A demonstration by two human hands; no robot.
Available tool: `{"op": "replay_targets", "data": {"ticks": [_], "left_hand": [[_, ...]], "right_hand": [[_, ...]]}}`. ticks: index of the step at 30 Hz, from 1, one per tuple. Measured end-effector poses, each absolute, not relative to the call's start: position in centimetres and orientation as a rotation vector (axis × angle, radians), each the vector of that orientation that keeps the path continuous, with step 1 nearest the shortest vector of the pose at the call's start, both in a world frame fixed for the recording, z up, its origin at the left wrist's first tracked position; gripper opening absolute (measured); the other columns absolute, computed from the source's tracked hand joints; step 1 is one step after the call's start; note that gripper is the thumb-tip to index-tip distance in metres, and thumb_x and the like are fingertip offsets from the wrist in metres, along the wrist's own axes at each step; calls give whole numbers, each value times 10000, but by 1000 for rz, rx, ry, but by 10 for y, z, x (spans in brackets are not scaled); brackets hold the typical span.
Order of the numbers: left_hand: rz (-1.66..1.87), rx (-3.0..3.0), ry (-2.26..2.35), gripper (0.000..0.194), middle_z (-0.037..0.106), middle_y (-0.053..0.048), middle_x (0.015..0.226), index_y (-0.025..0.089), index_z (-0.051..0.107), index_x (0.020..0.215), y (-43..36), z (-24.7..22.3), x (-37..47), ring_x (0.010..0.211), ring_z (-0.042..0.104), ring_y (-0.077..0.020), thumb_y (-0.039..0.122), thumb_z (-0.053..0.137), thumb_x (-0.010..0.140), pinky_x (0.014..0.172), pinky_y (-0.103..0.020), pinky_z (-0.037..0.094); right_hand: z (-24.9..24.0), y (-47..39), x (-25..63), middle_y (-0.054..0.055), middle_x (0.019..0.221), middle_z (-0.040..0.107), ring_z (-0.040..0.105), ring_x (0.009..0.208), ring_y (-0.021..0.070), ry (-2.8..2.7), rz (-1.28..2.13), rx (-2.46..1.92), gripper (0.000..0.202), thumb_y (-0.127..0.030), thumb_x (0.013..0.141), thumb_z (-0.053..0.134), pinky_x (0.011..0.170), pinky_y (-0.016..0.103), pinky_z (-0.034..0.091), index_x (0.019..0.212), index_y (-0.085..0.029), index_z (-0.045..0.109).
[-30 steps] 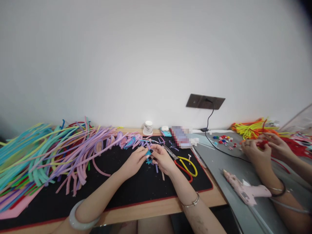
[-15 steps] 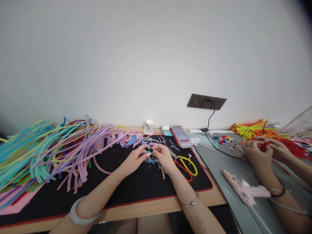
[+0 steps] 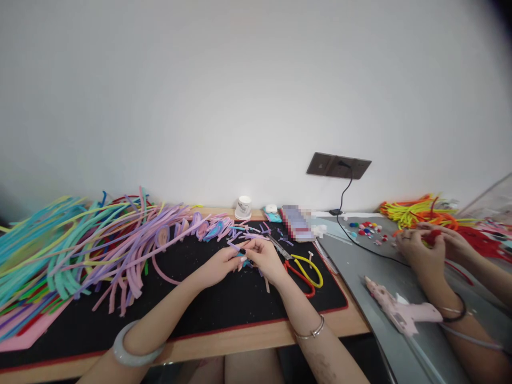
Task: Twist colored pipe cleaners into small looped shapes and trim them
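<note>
My left hand (image 3: 223, 265) and my right hand (image 3: 265, 261) meet over the black mat (image 3: 224, 304), fingertips pressed together. Between them is a short purple pipe cleaner (image 3: 235, 247), whose end sticks out past the fingers on the left. Most of it is hidden by the fingers. Cut blue and purple pipe cleaner bits lie behind and beneath my hands. Just right of my right hand rest scissors (image 3: 307, 271) with one yellow and one red handle loop. Coiled pink, purple and blue pipe cleaners (image 3: 216, 228) lie behind my left hand.
A big heap of pipe cleaners (image 3: 100, 245) covers the left. Along the wall stand a white cup (image 3: 244, 206) and a pixelated phone-like item (image 3: 298, 223). On the grey table lie a pink glue gun (image 3: 400, 309), pompoms (image 3: 366, 229) and a black cord (image 3: 368, 255). A co-worker's hands (image 3: 424, 250) hold something red.
My fingers have shifted slightly, and the purple pipe cleaner now points out to the left of them. The view has moved a little. The co-worker's hands stay nearly in place.
</note>
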State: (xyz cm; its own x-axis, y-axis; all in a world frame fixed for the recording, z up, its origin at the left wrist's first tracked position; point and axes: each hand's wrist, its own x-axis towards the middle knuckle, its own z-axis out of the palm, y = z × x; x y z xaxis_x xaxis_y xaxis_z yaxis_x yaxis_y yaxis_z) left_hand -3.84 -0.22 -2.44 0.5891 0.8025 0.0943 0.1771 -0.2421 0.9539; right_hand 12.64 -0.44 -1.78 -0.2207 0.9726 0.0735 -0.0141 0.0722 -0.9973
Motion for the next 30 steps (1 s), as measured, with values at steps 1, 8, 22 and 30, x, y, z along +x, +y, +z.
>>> {"op": "replay_targets", "data": {"ticks": [1,8,22,30], "left_hand": [[742,1748,825,365,478,29,661,127,582,1165,-2,-24,-39,607,419,-107,345,472,893,578,-231,365],[864,1604,886,429,402,43,677,125,550,1155,-1,-24,-38,571,355,-98,446,432,896,531,-226,302],[955,1380,917,618,308,78,616,111,545,1195,7,-28,-39,462,227,-59,597,479,819,447,-214,165],[808,1329,858,638,266,103,558,115,543,1122,-1,-22,-34,433,172,-48,654,503,783,428,-210,123]], "right_hand": [[-16,-5,126,-32,575,554,410,425,55,-1380,1326,-1041,143,-267,696,677,393,180,276,725,-150,599],[-10,-4,127,-63,552,541,383,389,39,-1251,1375,-1017,158,-201,651,666,369,167,268,772,-158,575],[-18,-4,125,-2,542,656,472,372,57,-1286,1421,-1095,118,-214,654,618,382,169,365,730,-127,596],[-19,-8,119,-5,533,657,498,354,74,-1247,1428,-1015,131,-227,674,647,362,174,398,724,-149,554]]}}
